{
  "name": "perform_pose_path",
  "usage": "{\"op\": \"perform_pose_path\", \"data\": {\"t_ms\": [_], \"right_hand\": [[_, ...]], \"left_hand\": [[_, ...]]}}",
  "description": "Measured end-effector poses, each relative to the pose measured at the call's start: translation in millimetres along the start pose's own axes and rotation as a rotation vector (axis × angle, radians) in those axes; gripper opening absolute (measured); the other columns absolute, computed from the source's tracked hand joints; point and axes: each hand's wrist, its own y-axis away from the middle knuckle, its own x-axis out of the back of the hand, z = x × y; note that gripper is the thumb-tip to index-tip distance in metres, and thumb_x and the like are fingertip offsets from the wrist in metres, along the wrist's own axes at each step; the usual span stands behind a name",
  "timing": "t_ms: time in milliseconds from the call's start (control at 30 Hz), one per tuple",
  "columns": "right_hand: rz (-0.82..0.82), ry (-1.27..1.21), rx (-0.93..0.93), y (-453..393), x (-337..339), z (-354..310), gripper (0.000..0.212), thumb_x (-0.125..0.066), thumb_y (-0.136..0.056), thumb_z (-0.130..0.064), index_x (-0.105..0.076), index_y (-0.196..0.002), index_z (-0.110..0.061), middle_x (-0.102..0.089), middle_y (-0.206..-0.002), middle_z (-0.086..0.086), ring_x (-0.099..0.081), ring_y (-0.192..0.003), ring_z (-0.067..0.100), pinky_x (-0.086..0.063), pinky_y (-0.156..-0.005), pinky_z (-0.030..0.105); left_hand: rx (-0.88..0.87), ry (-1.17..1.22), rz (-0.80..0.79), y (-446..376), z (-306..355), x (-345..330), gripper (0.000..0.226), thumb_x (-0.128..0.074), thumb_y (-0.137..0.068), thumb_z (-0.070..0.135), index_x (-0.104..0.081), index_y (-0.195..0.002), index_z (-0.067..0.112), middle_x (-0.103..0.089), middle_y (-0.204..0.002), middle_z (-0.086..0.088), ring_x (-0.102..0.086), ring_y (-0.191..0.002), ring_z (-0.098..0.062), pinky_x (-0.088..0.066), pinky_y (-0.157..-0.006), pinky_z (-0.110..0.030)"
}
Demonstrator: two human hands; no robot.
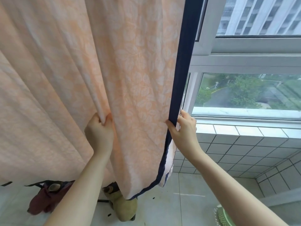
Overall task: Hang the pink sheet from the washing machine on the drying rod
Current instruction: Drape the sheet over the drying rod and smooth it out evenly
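Observation:
The pink sheet, peach-pink with a pale leaf print and a dark blue border, hangs down from above and fills the left and middle of the view. The drying rod is out of frame at the top. My left hand is closed around a vertical fold of the sheet at mid height. My right hand pinches the dark blue edge on the sheet's right side, thumb in front and fingers behind. The sheet's lower corner dangles just above the floor.
A window with a white frame stands to the right, above a white tiled ledge. On the floor under the sheet lie a dark red garment and a tan soft toy. A green basket shows at the bottom right.

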Motion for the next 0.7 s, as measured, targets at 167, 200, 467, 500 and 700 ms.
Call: {"op": "perform_pose_path", "data": {"t_ms": [167,200,467,500,700], "right_hand": [[-0.012,0.092,-0.035,-9.1,-1.1,24.6,0.017,-0.056,-0.093,-0.029,-0.068,-0.105,-0.025,-0.056,-0.132,0.0,-0.047,-0.115,0.039,-0.036,-0.093,0.051],[-0.024,0.096,-0.049,-10.1,-1.6,29.8,0.017,-0.056,-0.092,-0.029,-0.067,-0.105,-0.027,-0.056,-0.132,0.0,-0.048,-0.115,0.039,-0.036,-0.094,0.05],[0.011,0.108,-0.113,-12.2,6.3,36.8,0.016,-0.055,-0.093,-0.021,-0.069,-0.101,-0.024,-0.062,-0.117,-0.005,-0.05,-0.105,0.035,-0.044,-0.085,0.049],[-0.001,0.104,-0.135,-13.1,6.9,37.9,0.016,-0.055,-0.093,-0.021,-0.069,-0.101,-0.024,-0.063,-0.116,-0.004,-0.051,-0.104,0.035,-0.045,-0.086,0.049],[-0.02,-0.003,-0.075,-10.8,23.8,26.3,0.015,-0.06,-0.091,-0.015,-0.071,-0.101,-0.017,-0.059,-0.103,-0.015,-0.056,-0.103,0.022,-0.048,-0.089,0.043]], "left_hand": [[-0.078,-0.106,-0.152,23.6,-9.8,-6.6,0.038,-0.063,-0.088,0.011,-0.047,-0.054,0.01,-0.049,-0.049,-0.004,-0.041,-0.045,-0.018,-0.025,-0.046,-0.025],[-0.065,-0.112,-0.174,25.6,-12.3,-6.8,0.038,-0.063,-0.088,0.011,-0.048,-0.054,0.011,-0.049,-0.049,-0.003,-0.042,-0.046,-0.018,-0.025,-0.046,-0.025],[0.037,-0.187,-0.266,24.6,-10.5,-5.1,0.048,-0.07,-0.086,0.018,-0.041,-0.049,0.017,-0.046,-0.047,0.004,-0.043,-0.045,-0.013,-0.025,-0.046,-0.024],[0.051,-0.212,-0.281,24.6,-10.4,-6.0,0.048,-0.07,-0.086,0.02,-0.04,-0.049,0.018,-0.046,-0.047,0.004,-0.044,-0.046,-0.013,-0.025,-0.046,-0.024],[0.09,-0.123,-0.29,27.1,-10.3,-3.7,0.043,-0.069,-0.088,0.023,-0.046,-0.054,0.014,-0.049,-0.049,0.003,-0.048,-0.046,-0.014,-0.03,-0.047,-0.025]]}}
